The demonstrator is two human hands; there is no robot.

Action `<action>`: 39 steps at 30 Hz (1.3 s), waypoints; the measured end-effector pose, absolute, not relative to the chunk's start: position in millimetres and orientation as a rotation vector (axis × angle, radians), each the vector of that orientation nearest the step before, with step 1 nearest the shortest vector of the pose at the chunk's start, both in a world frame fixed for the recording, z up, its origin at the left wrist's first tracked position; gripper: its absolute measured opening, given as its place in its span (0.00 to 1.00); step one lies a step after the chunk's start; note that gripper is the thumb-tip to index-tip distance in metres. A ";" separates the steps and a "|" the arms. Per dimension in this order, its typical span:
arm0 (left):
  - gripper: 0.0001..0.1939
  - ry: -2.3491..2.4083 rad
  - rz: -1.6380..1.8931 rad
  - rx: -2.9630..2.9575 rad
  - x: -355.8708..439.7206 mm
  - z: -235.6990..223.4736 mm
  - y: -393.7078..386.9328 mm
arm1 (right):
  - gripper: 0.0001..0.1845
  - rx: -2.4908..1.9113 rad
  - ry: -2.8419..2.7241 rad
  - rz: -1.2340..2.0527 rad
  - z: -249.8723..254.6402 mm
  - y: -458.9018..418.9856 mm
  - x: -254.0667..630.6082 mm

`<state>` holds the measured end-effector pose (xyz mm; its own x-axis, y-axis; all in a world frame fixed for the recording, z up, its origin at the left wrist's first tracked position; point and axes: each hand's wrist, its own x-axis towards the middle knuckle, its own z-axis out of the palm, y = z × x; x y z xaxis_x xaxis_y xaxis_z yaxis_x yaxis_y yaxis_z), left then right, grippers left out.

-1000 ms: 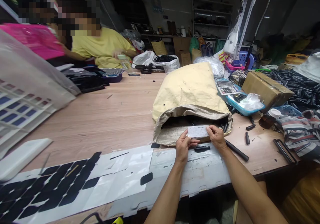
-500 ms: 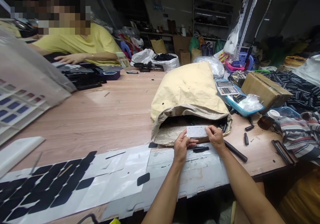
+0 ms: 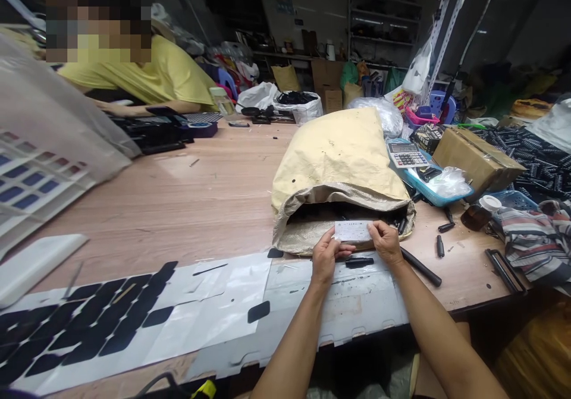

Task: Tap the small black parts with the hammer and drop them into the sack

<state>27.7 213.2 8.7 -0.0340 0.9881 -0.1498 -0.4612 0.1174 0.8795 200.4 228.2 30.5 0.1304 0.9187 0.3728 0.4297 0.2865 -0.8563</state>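
My left hand [image 3: 326, 257] and my right hand [image 3: 386, 242] pinch the two ends of a small white paper slip [image 3: 353, 231] and hold it level above the table. Just behind the slip gapes the mouth of a large tan paper sack [image 3: 339, 161], lying on its side with dark parts inside. Under my hands, a short black cylinder [image 3: 359, 261] rests on a white backing sheet [image 3: 241, 310] on the wooden table [image 3: 200, 203]. A longer black rod [image 3: 422, 267] lies by my right wrist.
Black sticker shapes [image 3: 93, 327] cover the sheet at left. A calculator [image 3: 405, 154] sits on a blue tray [image 3: 435, 194] beside a cardboard box [image 3: 475, 158]. A person in yellow [image 3: 147, 75] works at the far left. A white crate [image 3: 40, 173] stands at left.
Both my hands keep hold of the slip in the same place. The person in yellow has leaned lower over the table; someone in pink at far left is gone from view.
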 end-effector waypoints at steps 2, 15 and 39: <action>0.35 0.953 1.342 0.730 27.1 8.5 213.2 | 0.23 -1.315 -1.477 0.570 31.4 227.7 200.4; 0.37 0.950 1.331 0.717 26.8 7.6 214.0 | 0.23 -1.312 -1.487 0.585 28.7 228.0 201.0; 0.30 0.979 1.357 0.722 29.2 15.8 210.4 | 0.22 -1.311 -1.570 0.542 28.7 228.0 202.6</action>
